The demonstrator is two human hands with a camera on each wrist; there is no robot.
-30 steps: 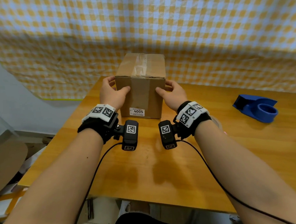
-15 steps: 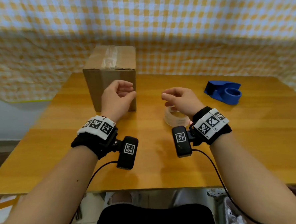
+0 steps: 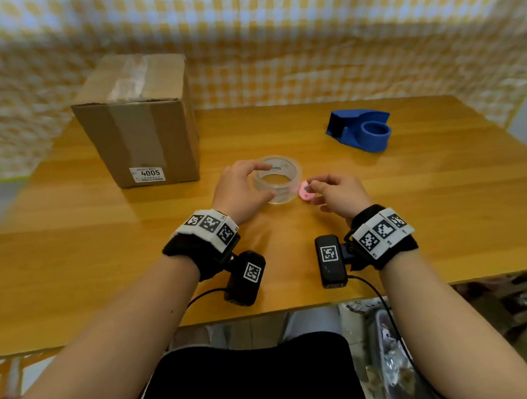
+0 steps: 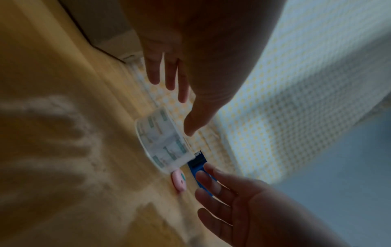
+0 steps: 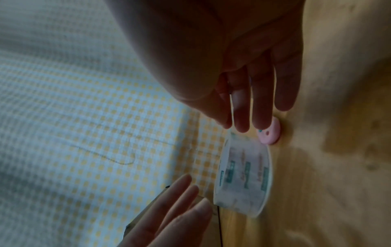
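Wooden table (image 3: 290, 259), four things on it.
Box (image 3: 140, 123) back left, dispenser (image 3: 361, 130) back right, tape roll (image 3: 278, 180) mid-table, pink disc (image 3: 304, 193) just right of it.

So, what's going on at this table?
A person at a wooden table is working with both bare hands. The left hand is spread open around a clear tape roll lying flat, with no firm grip on it yet. The right hand has its fingertips at a small pink disc just beside the roll; contact is unclear. A taped cardboard box stands at the back left and a blue tape dispenser at the back right.
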